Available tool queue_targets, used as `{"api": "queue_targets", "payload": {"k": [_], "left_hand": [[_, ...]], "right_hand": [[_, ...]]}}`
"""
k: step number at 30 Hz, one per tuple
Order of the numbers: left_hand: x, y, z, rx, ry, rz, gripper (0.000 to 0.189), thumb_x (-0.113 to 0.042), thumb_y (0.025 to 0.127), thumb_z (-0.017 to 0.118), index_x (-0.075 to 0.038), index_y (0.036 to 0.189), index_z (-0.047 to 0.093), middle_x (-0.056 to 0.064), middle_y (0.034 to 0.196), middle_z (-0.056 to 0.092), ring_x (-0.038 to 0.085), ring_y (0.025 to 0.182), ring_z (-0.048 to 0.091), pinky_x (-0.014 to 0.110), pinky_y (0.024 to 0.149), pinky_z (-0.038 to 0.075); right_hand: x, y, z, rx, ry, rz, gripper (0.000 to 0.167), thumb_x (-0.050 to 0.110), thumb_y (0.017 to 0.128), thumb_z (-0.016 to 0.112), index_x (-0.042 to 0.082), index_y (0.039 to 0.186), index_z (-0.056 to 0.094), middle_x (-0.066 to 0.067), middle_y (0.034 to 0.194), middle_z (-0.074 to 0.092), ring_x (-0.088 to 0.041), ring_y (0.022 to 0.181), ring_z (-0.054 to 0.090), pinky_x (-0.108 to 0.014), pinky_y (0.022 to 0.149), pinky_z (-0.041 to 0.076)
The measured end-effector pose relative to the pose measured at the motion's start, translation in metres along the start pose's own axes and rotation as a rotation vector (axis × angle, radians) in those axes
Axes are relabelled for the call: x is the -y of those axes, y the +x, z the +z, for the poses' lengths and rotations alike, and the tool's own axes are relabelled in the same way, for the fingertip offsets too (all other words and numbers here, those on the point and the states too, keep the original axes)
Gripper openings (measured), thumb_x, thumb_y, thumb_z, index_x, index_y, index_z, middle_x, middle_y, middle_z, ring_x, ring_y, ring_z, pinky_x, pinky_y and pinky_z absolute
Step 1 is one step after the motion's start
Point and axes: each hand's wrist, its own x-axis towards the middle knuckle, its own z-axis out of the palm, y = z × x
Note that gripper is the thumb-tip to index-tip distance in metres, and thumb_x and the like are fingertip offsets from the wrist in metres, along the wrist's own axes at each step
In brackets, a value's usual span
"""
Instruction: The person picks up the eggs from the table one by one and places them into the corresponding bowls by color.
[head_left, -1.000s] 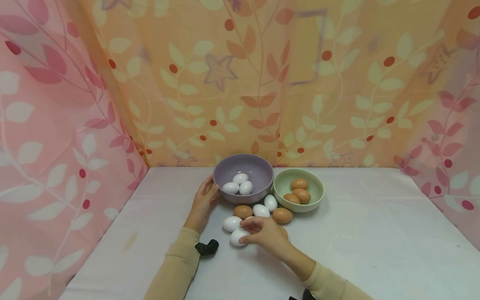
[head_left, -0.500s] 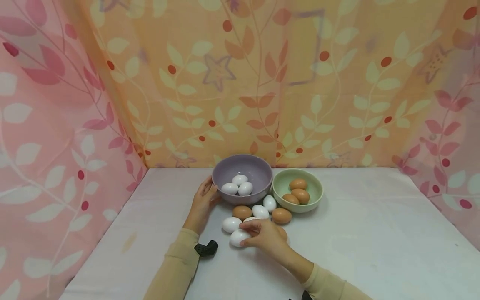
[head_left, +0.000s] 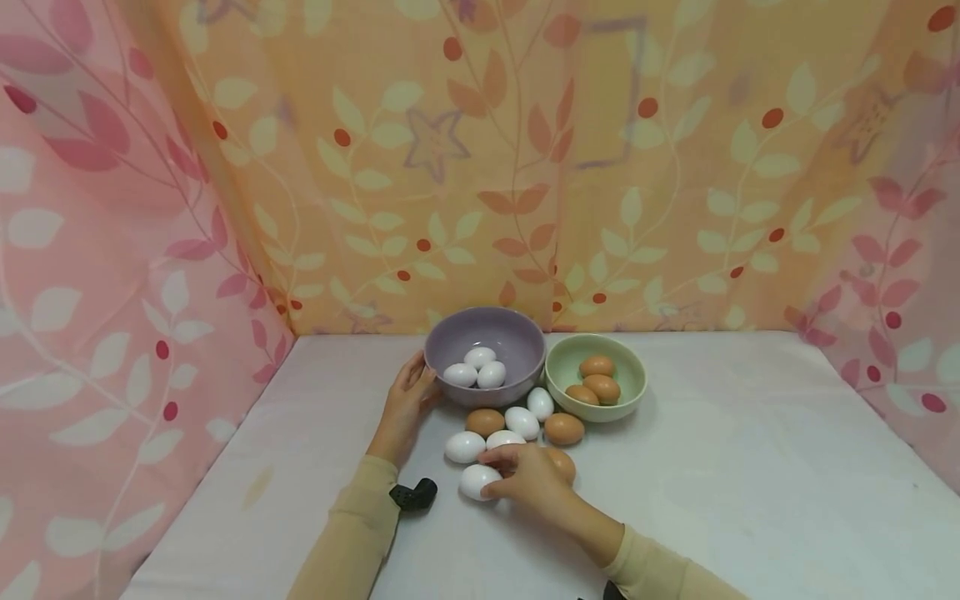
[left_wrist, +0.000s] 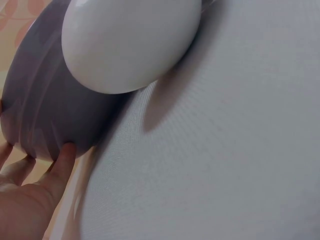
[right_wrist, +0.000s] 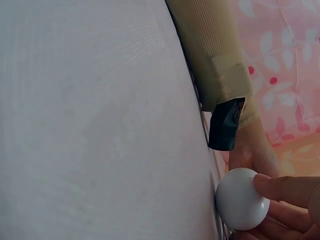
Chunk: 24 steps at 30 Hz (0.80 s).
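Note:
In the head view a purple bowl [head_left: 525, 385] holds 3 white eggs [head_left: 460, 375]. My left hand [head_left: 403, 412] rests against the bowl's left side; in the left wrist view its thumb and fingers [left_wrist: 64, 159] touch the outer wall below the rim. My right hand [head_left: 536, 482] pinches a white egg [head_left: 477, 482] low over the table, in front of the other loose eggs. The right wrist view has the thumb on top of this egg [right_wrist: 241, 199] and fingers behind it. Whether the egg touches the table is unclear.
A green bowl [head_left: 637, 385] with 3 brown eggs [head_left: 602, 388] stands right of the purple one. Several loose white eggs [head_left: 465, 447] and brown eggs [head_left: 564, 429] lie before the bowls on the white tablecloth [head_left: 750, 483]. Patterned curtains [head_left: 442, 208] enclose the table.
The pinched white egg has shifted slightly toward me, apart from its neighbours, with my right hand. Another white egg behind it shows more fully. My left hand stays at the purple bowl.

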Motion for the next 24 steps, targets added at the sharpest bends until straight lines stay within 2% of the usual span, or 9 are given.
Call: {"api": "queue_targets", "payload": {"k": [3, 8, 18, 24], "left_hand": [[-0.0003, -0.0010, 0.0010, 0.004, 0.000, 0.003, 0.056, -0.019, 0.105, 0.051, -0.015, 0.156, 0.030, 0.007, 0.163, 0.029, 0.028, 0.144, 0.039, 0.051, 0.115, 0.038], [-0.0011, -0.0012, 0.0018, 0.017, 0.002, 0.012, 0.055, -0.019, 0.105, 0.051, -0.014, 0.156, 0.030, 0.007, 0.164, 0.028, 0.028, 0.145, 0.037, 0.052, 0.116, 0.037], [-0.0061, 0.0023, 0.0005, 0.012, -0.010, 0.021, 0.056, -0.020, 0.104, 0.053, -0.015, 0.155, 0.031, 0.007, 0.164, 0.028, 0.024, 0.146, 0.035, 0.051, 0.116, 0.038], [-0.0045, -0.0005, 0.0016, 0.000, -0.005, -0.012, 0.055, -0.020, 0.104, 0.053, -0.017, 0.155, 0.032, 0.006, 0.164, 0.028, 0.024, 0.146, 0.035, 0.051, 0.117, 0.037]], "right_hand": [[-0.0008, -0.0007, -0.0005, 0.015, 0.012, 0.015, 0.038, 0.001, 0.074, 0.082, -0.008, 0.109, 0.071, -0.021, 0.108, 0.073, -0.030, 0.102, 0.070, -0.024, 0.082, 0.058], [-0.0031, 0.0003, -0.0003, 0.009, -0.022, 0.035, 0.038, 0.005, 0.074, 0.084, -0.006, 0.109, 0.072, -0.017, 0.104, 0.075, -0.024, 0.097, 0.071, -0.015, 0.075, 0.054], [0.0013, 0.0049, -0.0026, -0.008, -0.061, 0.037, 0.035, 0.008, 0.072, 0.086, 0.000, 0.105, 0.075, -0.012, 0.101, 0.077, -0.018, 0.097, 0.070, -0.016, 0.077, 0.054], [0.0041, 0.0026, -0.0061, -0.011, -0.078, 0.067, 0.035, 0.014, 0.072, 0.087, 0.006, 0.104, 0.077, -0.006, 0.100, 0.078, -0.014, 0.098, 0.069, -0.017, 0.079, 0.052]]}}
